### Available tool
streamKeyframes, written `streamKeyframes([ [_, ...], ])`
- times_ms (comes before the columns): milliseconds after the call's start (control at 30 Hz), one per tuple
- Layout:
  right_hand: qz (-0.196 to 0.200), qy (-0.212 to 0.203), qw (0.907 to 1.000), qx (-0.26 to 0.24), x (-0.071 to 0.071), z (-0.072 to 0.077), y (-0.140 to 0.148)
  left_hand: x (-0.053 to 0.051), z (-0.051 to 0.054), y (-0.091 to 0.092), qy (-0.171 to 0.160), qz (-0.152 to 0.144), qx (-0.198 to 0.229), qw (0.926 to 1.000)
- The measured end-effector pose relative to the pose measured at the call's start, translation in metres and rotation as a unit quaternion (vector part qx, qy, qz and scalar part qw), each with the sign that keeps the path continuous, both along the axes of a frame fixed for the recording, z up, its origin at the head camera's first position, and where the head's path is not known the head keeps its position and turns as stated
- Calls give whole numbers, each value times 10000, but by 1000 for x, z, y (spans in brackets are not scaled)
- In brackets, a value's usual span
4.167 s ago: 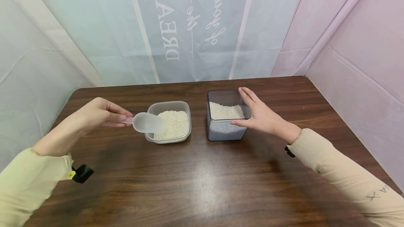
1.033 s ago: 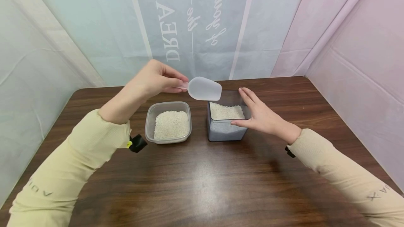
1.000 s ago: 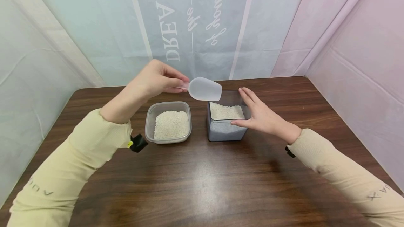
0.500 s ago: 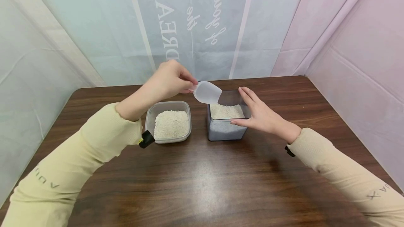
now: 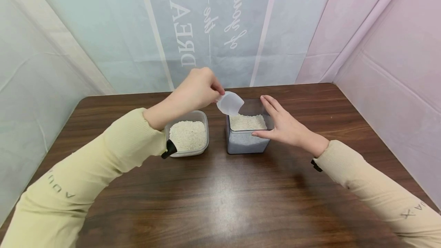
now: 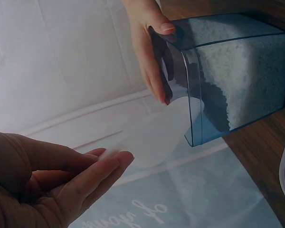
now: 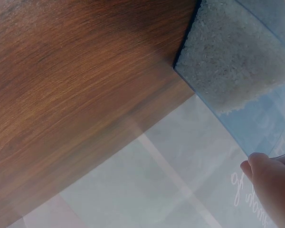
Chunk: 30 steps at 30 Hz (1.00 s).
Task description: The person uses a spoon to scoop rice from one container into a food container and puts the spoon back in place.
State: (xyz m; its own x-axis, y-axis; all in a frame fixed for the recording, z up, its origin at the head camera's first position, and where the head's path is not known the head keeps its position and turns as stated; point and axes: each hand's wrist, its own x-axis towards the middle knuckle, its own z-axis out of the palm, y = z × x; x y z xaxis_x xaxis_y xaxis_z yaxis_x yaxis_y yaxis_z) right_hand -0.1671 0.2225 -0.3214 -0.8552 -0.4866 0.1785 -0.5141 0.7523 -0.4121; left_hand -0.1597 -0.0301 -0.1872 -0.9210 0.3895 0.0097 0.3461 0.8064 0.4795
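My left hand (image 5: 200, 89) pinches the handle of a translucent white scoop (image 5: 231, 103). The scoop's tip dips over the left rim of a tall clear bluish container (image 5: 246, 143), which holds white rice. In the left wrist view the tilted scoop (image 6: 154, 135) reaches into the container's mouth; no rice shows in it. My right hand (image 5: 284, 125) grips the container from the right, thumb at the front rim and fingers at the back. The right wrist view shows fingertips of that hand (image 7: 270, 183) at the rim.
A low clear plastic tub (image 5: 207, 135) with a mound of rice (image 5: 187, 135) stands left of the container, partly behind my left forearm. Both stand on a dark wooden table (image 5: 220, 202). Fabric curtains (image 5: 220, 30) with mirrored lettering hang behind and at the sides.
My left hand carried the scoop from the tub rightward to above the container, then lowered and tilted it downward at the rim. The right hand and both containers stay in place.
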Motion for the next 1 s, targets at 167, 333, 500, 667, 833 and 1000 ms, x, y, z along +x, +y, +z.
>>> streamKeyframes([
  [167, 2, -3, 10000, -7, 0, 0, 0, 0, 0, 10, 263, -154, -289, 9991],
  [333, -25, -32, 10000, 1, 1, 1, 0, 0, 0, 19, 472, -254, -556, 9970],
  [500, -68, -99, 9999, 33, 0, 0, 0, -1, -1, 27, 670, -305, -928, 9930],
  [667, -68, -101, 9999, 42, 0, 0, 0, -4, -4, 32, 878, -384, -1066, 9897],
  [833, -55, -87, 9999, 23, 0, 0, 0, -7, -7, 35, 1067, -516, -1092, 9869],
  [1000, -24, -21, 10000, -4, 0, 0, 0, -10, -10, 37, 1022, -570, -1048, 9876],
])
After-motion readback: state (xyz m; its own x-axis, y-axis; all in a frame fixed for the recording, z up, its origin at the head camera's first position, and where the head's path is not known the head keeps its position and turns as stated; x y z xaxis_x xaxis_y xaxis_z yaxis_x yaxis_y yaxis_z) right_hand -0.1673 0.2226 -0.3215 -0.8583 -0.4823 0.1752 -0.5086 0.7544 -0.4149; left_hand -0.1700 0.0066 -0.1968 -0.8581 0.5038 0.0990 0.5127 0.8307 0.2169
